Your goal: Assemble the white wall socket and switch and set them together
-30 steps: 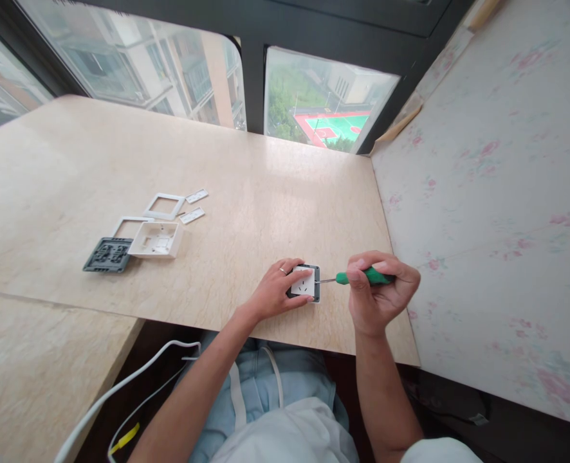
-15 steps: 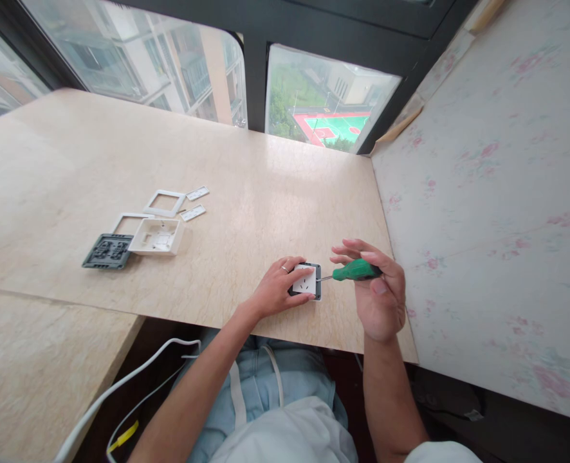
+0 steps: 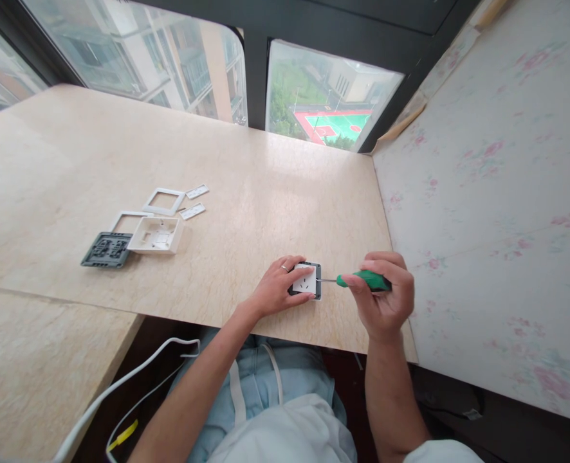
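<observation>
A small wall socket [image 3: 307, 281], white face on a dark grey base, lies near the front edge of the beige marble table [image 3: 246, 193]. My left hand [image 3: 276, 287] rests on it from the left, fingers curled over its top and side, holding it down. My right hand [image 3: 384, 292] grips a green-handled screwdriver [image 3: 362, 280], held level. Its thin metal tip meets the socket's right edge.
At the left of the table lie a dark grey switch module [image 3: 106, 249], a white back box [image 3: 156, 235], two white frames [image 3: 164, 200] and two small white strips [image 3: 192, 211]. A floral-papered wall [image 3: 487, 193] stands close on the right. A white cable [image 3: 135, 373] hangs below the table.
My right hand's fingers, spread off the handle half a second ago, have closed round the screwdriver again. The left hand and socket have stayed put.
</observation>
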A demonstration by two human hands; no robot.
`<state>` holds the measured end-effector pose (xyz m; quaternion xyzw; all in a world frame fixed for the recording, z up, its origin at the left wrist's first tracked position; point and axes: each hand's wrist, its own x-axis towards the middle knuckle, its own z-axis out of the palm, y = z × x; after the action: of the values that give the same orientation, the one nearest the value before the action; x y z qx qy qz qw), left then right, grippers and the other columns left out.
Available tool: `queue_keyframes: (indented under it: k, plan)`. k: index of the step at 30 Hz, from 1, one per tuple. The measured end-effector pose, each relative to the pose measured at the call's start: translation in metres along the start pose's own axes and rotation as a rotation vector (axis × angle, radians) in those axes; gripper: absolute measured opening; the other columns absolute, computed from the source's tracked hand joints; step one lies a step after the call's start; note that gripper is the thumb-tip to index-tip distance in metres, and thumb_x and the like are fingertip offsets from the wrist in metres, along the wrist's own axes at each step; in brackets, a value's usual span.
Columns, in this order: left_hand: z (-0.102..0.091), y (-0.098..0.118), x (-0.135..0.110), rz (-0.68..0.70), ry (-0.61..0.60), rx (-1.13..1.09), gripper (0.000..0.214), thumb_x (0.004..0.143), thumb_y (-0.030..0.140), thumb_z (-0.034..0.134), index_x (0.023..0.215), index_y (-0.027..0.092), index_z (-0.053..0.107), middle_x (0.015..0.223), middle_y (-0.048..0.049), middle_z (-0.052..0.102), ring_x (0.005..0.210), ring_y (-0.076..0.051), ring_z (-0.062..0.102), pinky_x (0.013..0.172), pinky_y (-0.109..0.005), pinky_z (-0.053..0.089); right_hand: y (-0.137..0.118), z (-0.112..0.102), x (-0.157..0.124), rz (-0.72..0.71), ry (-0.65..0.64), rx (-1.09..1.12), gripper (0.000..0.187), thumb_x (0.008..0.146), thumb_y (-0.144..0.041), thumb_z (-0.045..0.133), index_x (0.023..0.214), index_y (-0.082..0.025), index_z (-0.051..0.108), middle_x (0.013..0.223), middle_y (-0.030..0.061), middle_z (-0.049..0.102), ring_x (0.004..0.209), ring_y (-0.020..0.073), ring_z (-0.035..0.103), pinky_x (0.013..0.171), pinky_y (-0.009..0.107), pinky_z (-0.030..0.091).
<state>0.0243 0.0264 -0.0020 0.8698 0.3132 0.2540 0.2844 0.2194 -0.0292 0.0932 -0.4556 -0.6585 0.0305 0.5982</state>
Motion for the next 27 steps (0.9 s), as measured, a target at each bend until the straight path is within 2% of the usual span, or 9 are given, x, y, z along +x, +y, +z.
queue_keyframes:
  k: [2, 5, 8, 12, 15, 18, 21, 24, 27]
  plan:
    - [0.0, 0.0, 0.0, 0.002, 0.0, 0.002, 0.051, 0.089, 0.05, 0.066, 0.133, 0.025, 0.06, 0.144, -0.0129, 0.052, 0.132, -0.03, 0.049, 0.113, -0.047, 0.038, 0.0, 0.001, 0.0, 0.0, -0.011, 0.016, 0.033, 0.082, -0.028, 0.079, 0.11, -0.031, 0.063, 0.094, 0.0017, 0.064, 0.086, 0.0195, 0.063, 0.069, 0.035, 0.055]
    - [-0.001, 0.001, 0.0, 0.004, 0.0, 0.006, 0.05, 0.09, 0.05, 0.066, 0.133, 0.025, 0.059, 0.144, -0.0128, 0.052, 0.132, -0.03, 0.049, 0.113, -0.047, 0.039, -0.007, -0.001, 0.001, 0.12, -0.054, 0.182, 0.021, 0.096, -0.037, 0.059, 0.114, -0.028, 0.064, 0.109, 0.0066, 0.068, 0.101, 0.0244, 0.065, 0.082, 0.045, 0.057]
    - [-0.001, 0.001, 0.0, 0.011, 0.005, 0.008, 0.05, 0.09, 0.05, 0.065, 0.133, 0.025, 0.059, 0.143, -0.0133, 0.052, 0.131, -0.03, 0.049, 0.111, -0.047, 0.04, -0.015, -0.006, 0.003, 0.277, -0.146, 0.385, 0.029, 0.1, -0.036, 0.045, 0.117, -0.026, 0.066, 0.128, 0.0085, 0.066, 0.115, 0.0284, 0.065, 0.09, 0.053, 0.057]
    - [0.0, 0.0, 0.0, 0.009, 0.007, 0.003, 0.05, 0.089, 0.05, 0.066, 0.133, 0.026, 0.059, 0.143, -0.0126, 0.053, 0.131, -0.031, 0.049, 0.111, -0.048, 0.04, -0.02, -0.014, 0.005, 0.343, -0.216, 0.53, 0.033, 0.098, -0.031, 0.046, 0.125, -0.026, 0.065, 0.139, 0.0083, 0.062, 0.121, 0.0305, 0.065, 0.094, 0.055, 0.058]
    - [0.0, -0.001, 0.0, 0.008, 0.008, -0.001, 0.051, 0.089, 0.05, 0.067, 0.133, 0.026, 0.059, 0.143, -0.0128, 0.053, 0.132, -0.031, 0.049, 0.112, -0.048, 0.04, -0.018, -0.013, 0.003, 0.291, -0.18, 0.47, 0.029, 0.097, -0.023, 0.054, 0.122, -0.026, 0.068, 0.134, 0.0079, 0.066, 0.115, 0.0282, 0.068, 0.088, 0.051, 0.062]
    - [0.0, -0.001, 0.0, 0.007, 0.008, -0.005, 0.052, 0.089, 0.05, 0.067, 0.134, 0.025, 0.059, 0.144, -0.0128, 0.052, 0.132, -0.03, 0.049, 0.112, -0.047, 0.039, -0.015, -0.008, 0.004, 0.201, -0.076, 0.304, 0.029, 0.087, -0.016, 0.072, 0.114, -0.027, 0.07, 0.113, 0.0053, 0.074, 0.096, 0.0235, 0.073, 0.077, 0.044, 0.065]
    - [0.0, 0.0, 0.0, 0.003, 0.004, -0.007, 0.052, 0.089, 0.05, 0.067, 0.133, 0.025, 0.059, 0.144, -0.0128, 0.052, 0.132, -0.03, 0.048, 0.113, -0.047, 0.039, -0.009, -0.004, 0.006, 0.049, -0.01, 0.104, 0.031, 0.078, -0.017, 0.082, 0.105, -0.028, 0.071, 0.095, 0.0027, 0.073, 0.085, 0.0218, 0.071, 0.069, 0.039, 0.062]
    - [0.0, 0.0, 0.0, 0.001, 0.004, -0.008, 0.052, 0.089, 0.05, 0.067, 0.133, 0.024, 0.06, 0.144, -0.0134, 0.052, 0.132, -0.031, 0.048, 0.113, -0.048, 0.039, -0.003, -0.003, 0.008, -0.1, -0.006, -0.058, 0.02, 0.084, -0.026, 0.078, 0.102, -0.029, 0.071, 0.087, 0.0023, 0.072, 0.079, 0.021, 0.067, 0.066, 0.038, 0.058]
    - [0.001, 0.0, 0.0, 0.007, 0.012, -0.008, 0.051, 0.089, 0.05, 0.067, 0.133, 0.025, 0.06, 0.144, -0.0133, 0.052, 0.132, -0.031, 0.049, 0.112, -0.048, 0.039, -0.002, -0.005, 0.006, -0.075, -0.069, -0.033, 0.025, 0.094, -0.036, 0.063, 0.117, -0.028, 0.069, 0.101, 0.0068, 0.073, 0.091, 0.0244, 0.067, 0.075, 0.044, 0.058]
